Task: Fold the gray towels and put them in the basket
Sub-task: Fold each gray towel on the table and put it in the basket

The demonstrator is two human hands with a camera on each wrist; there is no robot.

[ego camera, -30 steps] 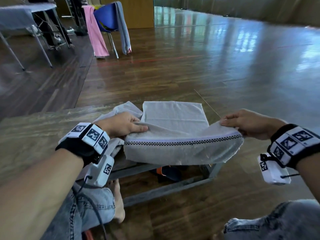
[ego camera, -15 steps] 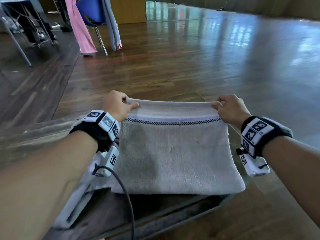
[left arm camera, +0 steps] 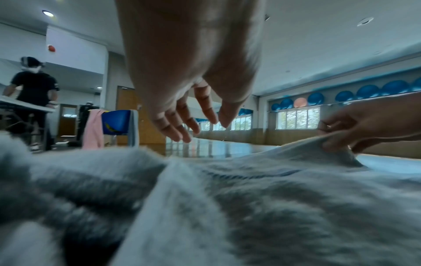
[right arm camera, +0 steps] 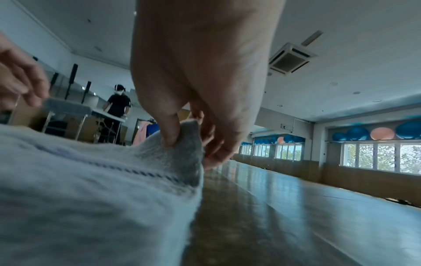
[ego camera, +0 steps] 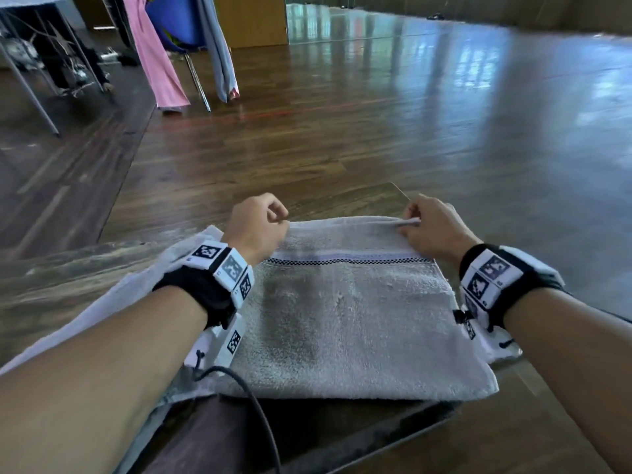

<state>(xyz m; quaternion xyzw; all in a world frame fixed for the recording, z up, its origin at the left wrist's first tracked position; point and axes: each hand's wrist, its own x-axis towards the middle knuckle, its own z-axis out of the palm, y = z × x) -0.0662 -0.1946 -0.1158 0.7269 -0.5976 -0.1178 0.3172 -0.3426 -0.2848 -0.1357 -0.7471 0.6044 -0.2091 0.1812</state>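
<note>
A gray towel (ego camera: 342,319) with a checkered band lies folded in half on the wooden table (ego camera: 51,285). My right hand (ego camera: 431,227) pinches its far right corner between thumb and fingers (right arm camera: 169,136), lifting that corner slightly. My left hand (ego camera: 260,224) hovers over the far left corner with loosely hanging fingers (left arm camera: 182,133) that hold nothing. A second, lighter towel (ego camera: 143,292) lies spread under my left forearm. No basket shows in any view.
The table's right edge (ego camera: 400,193) runs just beside my right hand, with wooden floor beyond. A blue chair (ego camera: 178,22) draped with pink cloth (ego camera: 154,56) stands far left. Another person (left arm camera: 34,86) stands at a distant table (ego camera: 20,63).
Both hands carried the towel's near edge forward and laid it over the far edge, folding it in half. The left hand has since let go of its corner.
</note>
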